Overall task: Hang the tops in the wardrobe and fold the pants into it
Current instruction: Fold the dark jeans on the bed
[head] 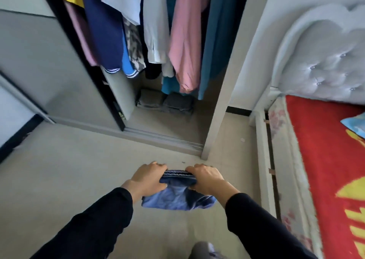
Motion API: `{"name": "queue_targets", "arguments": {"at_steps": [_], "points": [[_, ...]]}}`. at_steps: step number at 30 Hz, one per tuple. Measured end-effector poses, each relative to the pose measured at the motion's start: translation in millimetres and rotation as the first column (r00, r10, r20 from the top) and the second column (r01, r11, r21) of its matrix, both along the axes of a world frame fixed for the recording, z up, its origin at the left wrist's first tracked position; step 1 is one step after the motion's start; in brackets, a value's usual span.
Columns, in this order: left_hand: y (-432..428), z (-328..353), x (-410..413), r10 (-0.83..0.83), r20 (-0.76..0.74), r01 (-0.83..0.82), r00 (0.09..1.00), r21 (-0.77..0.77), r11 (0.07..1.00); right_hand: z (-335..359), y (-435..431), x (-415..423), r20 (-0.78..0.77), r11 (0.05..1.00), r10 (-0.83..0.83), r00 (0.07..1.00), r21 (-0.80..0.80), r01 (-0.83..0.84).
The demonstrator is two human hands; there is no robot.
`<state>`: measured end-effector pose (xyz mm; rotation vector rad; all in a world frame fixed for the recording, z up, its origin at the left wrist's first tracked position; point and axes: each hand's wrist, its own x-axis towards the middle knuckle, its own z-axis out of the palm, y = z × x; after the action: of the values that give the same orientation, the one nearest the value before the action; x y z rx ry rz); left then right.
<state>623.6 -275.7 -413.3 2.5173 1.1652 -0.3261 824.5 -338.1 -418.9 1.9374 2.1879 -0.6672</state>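
Denim filled both grips: the folded blue jeans (177, 197) hung in the air in front of the wardrobe (223, 81), short of its open doorway and above the floor (69, 169). The left grip (148, 177) was closed round the left end of the bundle's thick top edge, fingers curled over the side facing the wardrobe. The right grip (207, 179) held the right end the same way. The dark seamed edge ran between the two hands, and the paler lower part of the jeans sagged beneath them, towards the person. Black sleeves covered both forearms.

Inside the wardrobe hung a row of tops, among them a navy top (102, 31) and a pink top (185, 41). On the wardrobe's floor, beneath those hems, lay folded grey pants (166, 102), well apart from the jeans.

The fingertips of both hands were hidden behind the denim, and the number of folds in the jeans could not be told. The wardrobe's rail and hangers were cut off by the upper edge. The grey pants lay in shadow, so the number of pieces was unclear. To the right of the wardrobe, a bed (325, 150) with a red cover ran out of view. A blurred grey shape (205, 250) at the bottom edge was too indistinct to name.
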Motion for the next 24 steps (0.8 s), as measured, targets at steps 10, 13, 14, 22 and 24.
{"name": "queue_targets", "arguments": {"at_steps": [10,13,14,22,24], "points": [[186.0,-45.1,-12.9,0.156,-0.036,-0.159,0.987,-0.076,0.984,-51.5,204.4,-13.7,0.122,0.994,0.103,0.987,0.023,-0.106],[246.4,-67.6,-20.0,0.186,-0.063,-0.192,0.981,-0.105,0.976,-69.6,269.6,-24.2,0.137,0.992,0.126,0.983,-0.023,-0.124],[263.8,-73.1,-24.7,0.198,-0.068,-0.204,0.978,-0.105,0.973,-73.8,288.5,-30.0,0.14,0.992,0.127,0.982,-0.037,-0.123],[379.4,-98.3,-82.6,0.15,-0.09,-0.153,0.985,-0.022,0.988,-100.6,400.2,-91.6,0.147,0.993,0.116,0.982,-0.049,-0.109],[409.2,-111.5,-99.1,0.122,-0.087,-0.127,0.989,-0.056,0.99,-111.8,422.3,-108.3,0.151,0.995,0.092,0.984,-0.048,-0.085]]}}
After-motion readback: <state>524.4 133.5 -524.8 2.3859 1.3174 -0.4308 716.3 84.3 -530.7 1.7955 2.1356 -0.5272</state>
